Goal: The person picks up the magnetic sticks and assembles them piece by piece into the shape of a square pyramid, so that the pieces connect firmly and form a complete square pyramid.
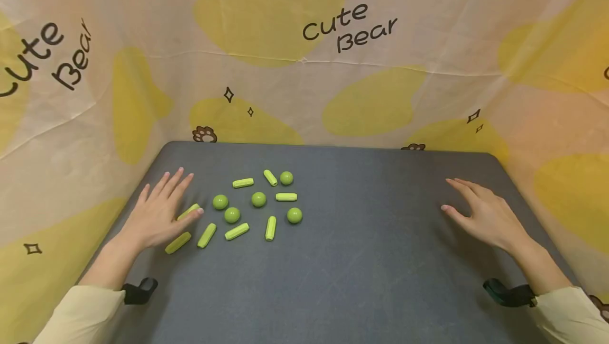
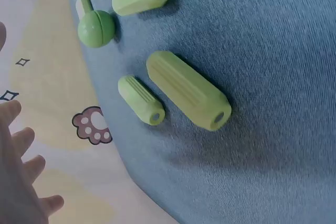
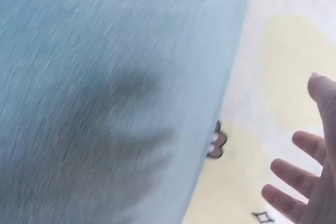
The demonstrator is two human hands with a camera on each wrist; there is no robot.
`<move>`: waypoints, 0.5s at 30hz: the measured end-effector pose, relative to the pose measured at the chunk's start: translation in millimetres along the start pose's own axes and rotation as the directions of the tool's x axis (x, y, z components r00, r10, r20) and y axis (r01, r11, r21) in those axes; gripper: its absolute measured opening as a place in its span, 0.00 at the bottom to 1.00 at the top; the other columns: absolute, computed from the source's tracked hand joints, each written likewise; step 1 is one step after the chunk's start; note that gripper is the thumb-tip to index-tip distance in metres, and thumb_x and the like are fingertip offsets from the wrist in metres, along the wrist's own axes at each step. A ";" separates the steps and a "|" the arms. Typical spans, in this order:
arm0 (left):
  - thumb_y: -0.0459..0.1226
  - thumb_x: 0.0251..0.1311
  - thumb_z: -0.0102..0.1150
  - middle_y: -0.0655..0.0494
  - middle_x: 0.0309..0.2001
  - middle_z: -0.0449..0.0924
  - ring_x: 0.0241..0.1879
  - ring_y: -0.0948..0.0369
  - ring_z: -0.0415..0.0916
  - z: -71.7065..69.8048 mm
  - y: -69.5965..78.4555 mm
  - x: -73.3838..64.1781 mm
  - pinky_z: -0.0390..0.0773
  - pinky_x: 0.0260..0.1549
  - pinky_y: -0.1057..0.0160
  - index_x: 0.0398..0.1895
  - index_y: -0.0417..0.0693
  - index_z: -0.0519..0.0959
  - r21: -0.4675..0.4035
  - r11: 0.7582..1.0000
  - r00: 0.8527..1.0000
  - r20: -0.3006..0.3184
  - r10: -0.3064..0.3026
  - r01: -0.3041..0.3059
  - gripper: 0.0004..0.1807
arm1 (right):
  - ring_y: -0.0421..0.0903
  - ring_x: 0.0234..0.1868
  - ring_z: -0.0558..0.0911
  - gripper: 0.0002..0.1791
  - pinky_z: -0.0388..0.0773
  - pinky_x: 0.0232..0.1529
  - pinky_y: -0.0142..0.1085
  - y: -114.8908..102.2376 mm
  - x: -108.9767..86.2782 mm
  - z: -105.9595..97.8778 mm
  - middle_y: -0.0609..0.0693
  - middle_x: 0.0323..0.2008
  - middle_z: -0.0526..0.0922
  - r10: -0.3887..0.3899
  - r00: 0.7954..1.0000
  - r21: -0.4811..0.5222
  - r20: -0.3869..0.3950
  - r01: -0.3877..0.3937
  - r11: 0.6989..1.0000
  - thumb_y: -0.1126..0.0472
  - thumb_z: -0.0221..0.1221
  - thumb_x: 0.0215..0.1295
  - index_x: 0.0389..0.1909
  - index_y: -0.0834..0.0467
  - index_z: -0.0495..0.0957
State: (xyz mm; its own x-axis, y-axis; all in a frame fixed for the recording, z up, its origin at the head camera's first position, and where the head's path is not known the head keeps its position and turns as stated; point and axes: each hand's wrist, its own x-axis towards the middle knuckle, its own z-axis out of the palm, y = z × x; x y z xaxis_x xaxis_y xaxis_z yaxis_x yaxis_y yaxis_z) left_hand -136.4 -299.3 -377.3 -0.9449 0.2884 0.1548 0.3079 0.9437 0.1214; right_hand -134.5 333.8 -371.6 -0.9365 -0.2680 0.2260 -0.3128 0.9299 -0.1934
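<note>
Neither hand has gripped a piece, so the step in hand seems to be a pause or an approach ahead of any grasp; taking one would call for lowering the left hand (image 1: 159,217) and closing thumb and a finger on it. The pieces lie loose on the dark tabletop (image 1: 357,280), left of the middle of the head view: ribbed green sticks (image 1: 237,231) at various angles among smooth green balls (image 1: 259,199), which would likely roll if nudged. The left hand is at centre left of that view, palm down, its fingers spread and apart with nothing between them; its thumb crosses in front of one partly hidden stick (image 1: 188,210), with another stick (image 1: 178,243) just below. The left wrist view shows those fingers clear of the sticks at its centre. The right hand (image 1: 495,222) hangs above the tabletop at the right of the head view, well apart from the pieces, thumb away from the other fingers and holding nothing, its shadow falling beneath.
</note>
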 end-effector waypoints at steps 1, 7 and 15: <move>0.60 0.58 0.48 0.44 0.72 0.45 0.70 0.43 0.39 0.2 0.5 -0.3 0.41 0.59 0.32 0.72 0.50 0.47 -0.004 1.000 1.000 -0.011 0.005 -0.005 0.44 | 0.66 0.56 0.68 0.34 0.66 0.43 0.63 -3.4 1.1 1.1 0.64 0.59 0.68 -0.001 1.000 0.015 0.001 0.001 1.000 0.45 0.58 0.59 0.64 0.56 0.64; 0.58 0.55 0.54 0.45 0.71 0.49 0.69 0.43 0.45 2.1 4.9 -2.1 0.46 0.59 0.34 0.70 0.48 0.54 -0.036 0.999 0.998 -0.058 0.021 -0.023 0.44 | 0.66 0.54 0.69 0.34 0.67 0.42 0.62 -24.3 7.8 11.2 0.64 0.58 0.69 -0.038 0.999 0.109 -0.009 0.038 0.993 0.48 0.60 0.59 0.64 0.56 0.63; 0.54 0.49 0.62 0.43 0.66 0.59 0.63 0.41 0.57 3.7 6.5 -13.1 0.56 0.53 0.37 0.66 0.45 0.61 -0.056 0.998 0.988 -0.152 0.028 -0.037 0.42 | 0.61 0.52 0.72 0.33 0.69 0.43 0.57 -50.8 20.6 27.8 0.60 0.55 0.72 -0.081 0.992 0.189 -0.092 0.098 0.977 0.54 0.64 0.55 0.62 0.57 0.66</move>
State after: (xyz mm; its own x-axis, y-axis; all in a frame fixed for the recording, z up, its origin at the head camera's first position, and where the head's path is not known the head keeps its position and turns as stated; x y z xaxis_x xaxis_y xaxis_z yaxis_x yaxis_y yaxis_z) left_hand -122.4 -296.4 -382.1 -0.9078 0.2869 0.3058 0.3487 0.9216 0.1705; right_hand -142.3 274.0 -383.7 -0.8894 -0.3186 0.3278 -0.4271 0.8347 -0.3477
